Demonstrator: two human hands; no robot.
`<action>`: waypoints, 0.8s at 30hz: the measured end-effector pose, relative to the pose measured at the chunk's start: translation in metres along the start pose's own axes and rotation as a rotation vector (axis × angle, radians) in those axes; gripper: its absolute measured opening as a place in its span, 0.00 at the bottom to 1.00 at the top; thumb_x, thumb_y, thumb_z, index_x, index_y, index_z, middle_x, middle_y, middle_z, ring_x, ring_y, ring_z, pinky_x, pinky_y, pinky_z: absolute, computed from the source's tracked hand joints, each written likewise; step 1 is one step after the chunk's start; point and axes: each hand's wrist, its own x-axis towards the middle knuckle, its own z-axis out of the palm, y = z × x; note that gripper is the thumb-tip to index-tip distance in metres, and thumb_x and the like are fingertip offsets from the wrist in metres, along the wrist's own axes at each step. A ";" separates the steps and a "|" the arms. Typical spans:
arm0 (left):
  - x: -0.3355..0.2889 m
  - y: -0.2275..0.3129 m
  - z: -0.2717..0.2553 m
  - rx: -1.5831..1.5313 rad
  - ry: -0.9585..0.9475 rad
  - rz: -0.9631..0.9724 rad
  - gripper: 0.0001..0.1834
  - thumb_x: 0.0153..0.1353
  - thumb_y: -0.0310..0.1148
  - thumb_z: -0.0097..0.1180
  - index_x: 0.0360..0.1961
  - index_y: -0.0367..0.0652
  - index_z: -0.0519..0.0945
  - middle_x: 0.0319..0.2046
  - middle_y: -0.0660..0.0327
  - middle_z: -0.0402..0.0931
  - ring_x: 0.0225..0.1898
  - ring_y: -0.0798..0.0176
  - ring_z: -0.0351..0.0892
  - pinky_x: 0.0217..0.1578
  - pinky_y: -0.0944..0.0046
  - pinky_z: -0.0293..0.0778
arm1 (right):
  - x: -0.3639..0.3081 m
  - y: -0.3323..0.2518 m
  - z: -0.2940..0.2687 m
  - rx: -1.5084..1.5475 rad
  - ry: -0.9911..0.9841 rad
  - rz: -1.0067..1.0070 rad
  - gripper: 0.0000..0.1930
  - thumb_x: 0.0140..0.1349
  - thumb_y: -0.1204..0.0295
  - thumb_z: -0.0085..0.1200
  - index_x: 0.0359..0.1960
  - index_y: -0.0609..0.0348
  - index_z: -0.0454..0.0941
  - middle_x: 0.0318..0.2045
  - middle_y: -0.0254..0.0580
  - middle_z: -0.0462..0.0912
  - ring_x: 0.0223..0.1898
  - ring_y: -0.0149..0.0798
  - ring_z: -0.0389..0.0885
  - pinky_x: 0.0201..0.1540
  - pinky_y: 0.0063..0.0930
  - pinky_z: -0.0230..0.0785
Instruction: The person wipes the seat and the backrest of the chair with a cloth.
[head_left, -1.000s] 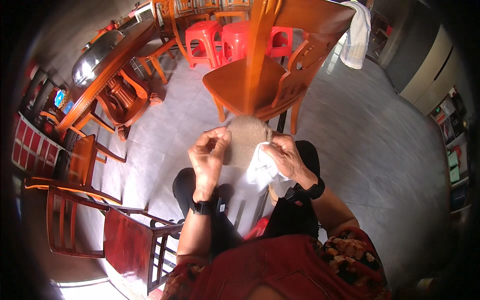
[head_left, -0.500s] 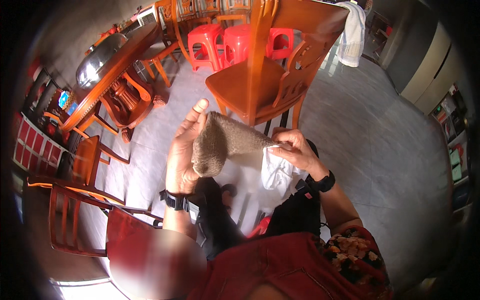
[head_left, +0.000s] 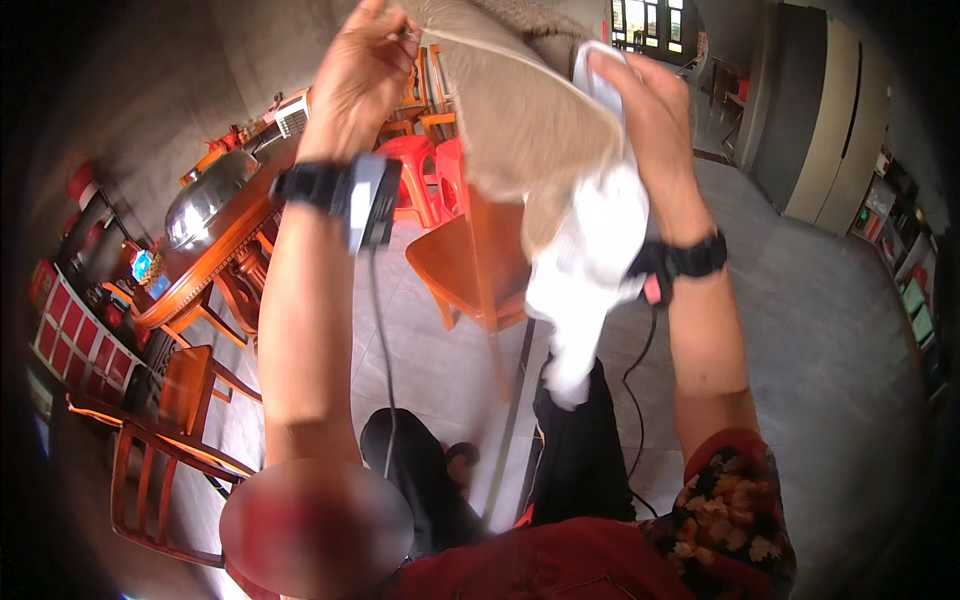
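In front of me, a fuzzy brown cloth [head_left: 530,120] is spread between my raised hands, its upper edge running out of the top of the picture. My left hand [head_left: 362,80] pinches its left edge, fingers closed. A white cloth [head_left: 598,240], somewhat blurred, hangs from my right hand [head_left: 648,115] and overlaps the brown cloth's lower right side. The right hand's thumb presses on white fabric beside the brown edge; its other fingers are mostly behind the cloth. Whether the two cloths are joined, I cannot tell.
A wooden chair [head_left: 475,255] stands just beyond the hanging cloths, with red plastic stools [head_left: 408,175] behind it. A wooden table [head_left: 205,275] bearing a shiny domed cover [head_left: 210,195] is at the left. Another chair [head_left: 165,480] stands near my left side. Cables hang from both wrists.
Both hands have risen and moved farther forward, lifting the brown cloth from a bunched shape into a wide spread. The white cloth has come up with the right hand and now hangs longer.
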 end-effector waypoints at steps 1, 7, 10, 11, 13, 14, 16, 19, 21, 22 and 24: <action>0.015 -0.012 -0.008 0.077 0.212 -0.132 0.18 0.65 0.29 0.54 0.54 0.33 0.71 0.39 0.59 0.77 0.39 0.67 0.76 0.46 0.69 0.76 | 0.021 0.010 -0.007 -0.047 -0.040 0.048 0.13 0.61 0.63 0.58 0.29 0.62 0.82 0.23 0.27 0.79 0.25 0.20 0.72 0.27 0.19 0.64; -0.064 -0.067 -0.050 0.843 0.339 -0.362 0.34 0.69 0.48 0.49 0.66 0.32 0.62 0.60 0.50 0.68 0.62 0.55 0.66 0.60 0.50 0.62 | -0.010 0.073 -0.054 -0.554 0.234 -0.168 0.19 0.67 0.66 0.53 0.55 0.63 0.77 0.48 0.51 0.83 0.50 0.42 0.80 0.52 0.32 0.71; -0.150 -0.083 -0.076 1.040 0.404 0.018 0.26 0.68 0.35 0.53 0.63 0.34 0.67 0.57 0.54 0.72 0.58 0.61 0.70 0.58 0.63 0.66 | -0.082 0.069 -0.072 -0.262 0.137 0.113 0.14 0.69 0.66 0.52 0.35 0.66 0.81 0.21 0.24 0.74 0.24 0.18 0.68 0.24 0.19 0.61; -0.183 -0.080 -0.050 0.940 0.406 -0.042 0.22 0.69 0.33 0.52 0.60 0.34 0.70 0.56 0.57 0.73 0.55 0.64 0.71 0.56 0.65 0.66 | -0.105 0.067 -0.065 -0.168 0.183 0.207 0.13 0.69 0.67 0.52 0.33 0.65 0.81 0.20 0.22 0.71 0.23 0.18 0.64 0.23 0.19 0.57; -0.241 -0.086 -0.023 0.900 0.367 -0.174 0.18 0.69 0.25 0.49 0.59 0.36 0.71 0.51 0.63 0.74 0.51 0.69 0.72 0.54 0.69 0.67 | -0.142 0.069 -0.066 -0.213 0.097 0.322 0.13 0.69 0.67 0.53 0.31 0.64 0.80 0.19 0.21 0.69 0.22 0.17 0.62 0.22 0.19 0.54; -0.260 -0.083 0.003 0.797 0.385 -0.254 0.18 0.67 0.32 0.54 0.57 0.40 0.74 0.45 0.61 0.77 0.45 0.66 0.75 0.49 0.65 0.71 | -0.155 0.074 -0.066 -0.224 0.052 0.385 0.13 0.69 0.67 0.53 0.30 0.64 0.80 0.19 0.21 0.68 0.21 0.17 0.61 0.21 0.18 0.53; -0.301 -0.085 -0.004 0.850 0.168 -0.395 0.22 0.65 0.31 0.57 0.59 0.41 0.72 0.48 0.58 0.76 0.50 0.62 0.74 0.55 0.59 0.69 | -0.169 0.069 -0.037 -0.155 -0.069 0.336 0.14 0.68 0.66 0.54 0.27 0.63 0.78 0.19 0.19 0.65 0.22 0.17 0.58 0.21 0.18 0.51; -0.319 -0.069 0.045 0.729 -0.001 -0.406 0.46 0.53 0.27 0.67 0.70 0.42 0.56 0.65 0.50 0.63 0.68 0.56 0.58 0.67 0.53 0.54 | -0.188 0.059 -0.004 0.145 -0.133 0.684 0.10 0.67 0.66 0.55 0.34 0.61 0.80 0.25 0.23 0.76 0.25 0.18 0.68 0.27 0.15 0.60; -0.332 -0.076 0.058 0.604 -0.035 -0.317 0.52 0.51 0.25 0.68 0.72 0.38 0.47 0.70 0.48 0.52 0.73 0.55 0.45 0.69 0.55 0.47 | -0.196 0.057 0.031 0.462 -0.100 0.833 0.11 0.67 0.66 0.55 0.39 0.61 0.81 0.30 0.28 0.82 0.29 0.21 0.76 0.32 0.16 0.68; -0.339 -0.077 0.065 0.619 0.000 -0.345 0.52 0.52 0.24 0.67 0.72 0.37 0.46 0.70 0.47 0.50 0.73 0.55 0.43 0.69 0.56 0.46 | -0.201 0.058 0.044 0.613 -0.087 0.854 0.11 0.67 0.65 0.55 0.40 0.61 0.81 0.33 0.30 0.83 0.31 0.22 0.78 0.34 0.17 0.71; -0.358 -0.088 0.065 0.547 0.200 -0.389 0.46 0.55 0.23 0.64 0.71 0.34 0.50 0.66 0.51 0.59 0.68 0.58 0.55 0.67 0.60 0.53 | -0.205 0.063 0.057 0.730 -0.056 0.812 0.12 0.66 0.65 0.56 0.41 0.61 0.82 0.35 0.32 0.84 0.34 0.24 0.81 0.37 0.18 0.74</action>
